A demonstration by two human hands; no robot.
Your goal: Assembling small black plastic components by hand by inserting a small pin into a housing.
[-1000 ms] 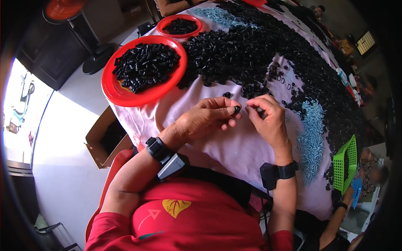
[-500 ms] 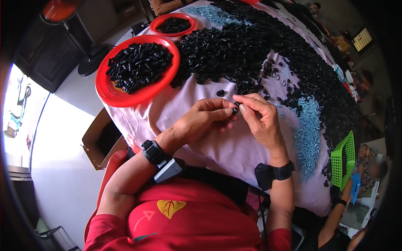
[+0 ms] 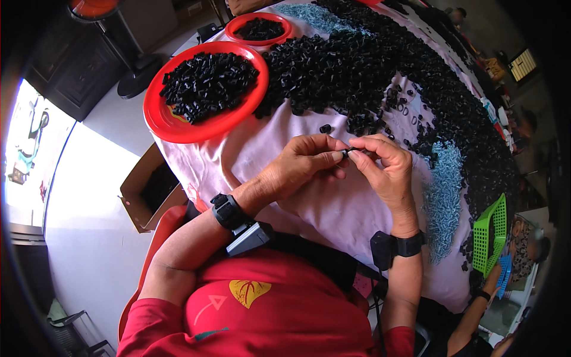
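Observation:
My left hand (image 3: 312, 159) pinches a small black plastic part (image 3: 345, 153) between thumb and fingertips, above the pink-white cloth. Opposite it, my right hand (image 3: 388, 165) is closed in a pinch too, its fingertips meeting the same part. Whether it grips a second tiny piece is hidden by the fingers. Just beyond the hands, one loose black part (image 3: 325, 128) lies on the cloth, near a large heap of similar black parts (image 3: 333, 71). To the right is a pile of small light-blue screw-like pieces (image 3: 445, 196).
A large red plate (image 3: 156, 116) and a smaller red plate (image 3: 231, 30), both heaped with black parts, stand at the far left. More blue pieces (image 3: 321, 19) lie at the back. A cardboard box (image 3: 134, 196) is left of the table. Rightward are a green basket (image 3: 491, 235) and another person's arm (image 3: 476, 312).
My two hands' fingertips have come together on the small black part. The whole view has shifted slightly, with things now a little farther right.

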